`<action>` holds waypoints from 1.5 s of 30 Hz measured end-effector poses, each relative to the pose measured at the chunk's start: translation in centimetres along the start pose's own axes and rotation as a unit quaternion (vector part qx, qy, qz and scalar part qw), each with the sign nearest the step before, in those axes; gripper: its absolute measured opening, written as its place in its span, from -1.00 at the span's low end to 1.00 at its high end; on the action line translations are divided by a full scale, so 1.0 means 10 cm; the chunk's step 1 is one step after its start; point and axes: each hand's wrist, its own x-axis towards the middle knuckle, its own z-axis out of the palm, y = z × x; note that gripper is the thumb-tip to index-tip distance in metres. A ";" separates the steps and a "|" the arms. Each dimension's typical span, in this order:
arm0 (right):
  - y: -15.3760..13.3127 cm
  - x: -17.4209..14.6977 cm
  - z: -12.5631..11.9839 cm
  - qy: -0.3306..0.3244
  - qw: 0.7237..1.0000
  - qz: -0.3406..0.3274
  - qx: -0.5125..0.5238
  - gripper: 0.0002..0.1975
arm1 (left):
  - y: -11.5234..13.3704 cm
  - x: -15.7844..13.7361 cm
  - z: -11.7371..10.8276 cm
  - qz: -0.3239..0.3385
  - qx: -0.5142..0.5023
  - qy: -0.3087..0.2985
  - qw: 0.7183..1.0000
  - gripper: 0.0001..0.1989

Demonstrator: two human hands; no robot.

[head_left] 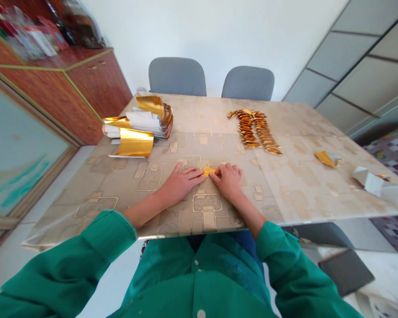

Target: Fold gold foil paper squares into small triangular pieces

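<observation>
Gold foil piece [208, 171]: on the worktop [292, 190], a little on the near side of its middle, between the 2 hands; small and folded, though its finer creases are too small to read.
Left hand [182, 182]: thumb and forefinger closed on the piece's left end, the other fingers spread.
Right hand [230, 181]: thumb and bent fingers gripping the right end.
Folding stage: the piece seems partway shaped, judging by its flat, compact look.
Folded foil rows [252, 130]: 2 long rows of nested pieces, joined at the top, toward the far edge, right of the middle; these look finished, too tightly packed to count.
Foil-faced paper stack [152, 118]: toward the far left corner, gold and white sheets curling; plenty appears unfolded.
Loose gold sheet [135, 143]: in front of the stack, near the left edge, also unfolded.
Single folded piece [324, 158]: near the right edge, apart from the rows.
White paper item [373, 182]: by the near right corner, opened out, its use unclear.
Grey chairs [177, 76]: 2, behind the far edge.
Wooden cabinet [97, 81]: beyond the far left corner.
Obstacles: stack and rows both lie well apart from the hands; neither seems to block them.
</observation>
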 end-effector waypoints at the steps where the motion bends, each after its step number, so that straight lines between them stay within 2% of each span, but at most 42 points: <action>1: 0.02 0.01 -0.01 -0.009 1.000 0.001 0.009 -0.78 | -0.01 -0.01 0.00 -0.003 -0.005 -0.002 1.000 -0.58; 7: 0.12 0.07 -0.10 -0.039 0.998 0.011 0.049 -0.80 | -0.06 -0.11 -0.01 -0.003 -0.032 -0.020 0.999 -0.59; 11: 0.17 0.10 -0.14 -0.054 0.996 -0.005 0.068 -0.78 | -0.06 -0.11 -0.02 -0.002 -0.053 -0.038 0.998 -0.58; 13: 0.18 0.13 -0.14 -0.049 0.994 -0.035 0.095 -0.78 | -0.03 -0.06 -0.02 0.003 -0.060 -0.047 0.997 -0.59; 16: 0.14 0.18 -0.09 -0.044 0.981 -0.119 0.145 -0.79 | 0.03 0.02 -0.04 0.025 -0.052 -0.040 0.998 -0.60; 18: 0.09 0.21 -0.04 -0.065 0.972 -0.163 0.156 -0.81 | 0.07 0.04 -0.06 0.034 -0.035 -0.022 0.999 -0.62; 24: 0.06 0.22 0.01 -0.085 0.964 -0.192 0.164 -0.90 | 0.20 -0.07 -0.12 -0.013 -0.003 0.037 0.999 -0.72; 29: 0.07 0.20 0.01 -0.085 0.971 -0.162 0.156 -0.86 | 0.27 -0.14 -0.10 -0.033 -0.009 0.053 0.998 -0.72; 35: 0.01 0.20 0.00 -0.070 0.981 -0.134 0.124 -0.80 | 0.26 -0.09 -0.07 0.012 0.008 0.050 0.999 -0.73; 41: 0.05 0.25 0.02 -0.049 0.991 -0.081 0.094 -0.78 | 0.22 -0.07 -0.08 0.009 -0.007 0.037 0.999 -0.73; 45: 0.13 0.26 0.01 -0.043 0.988 -0.071 0.131 -0.78 | 0.20 -0.07 -0.10 0.009 -0.038 0.040 0.998 -0.71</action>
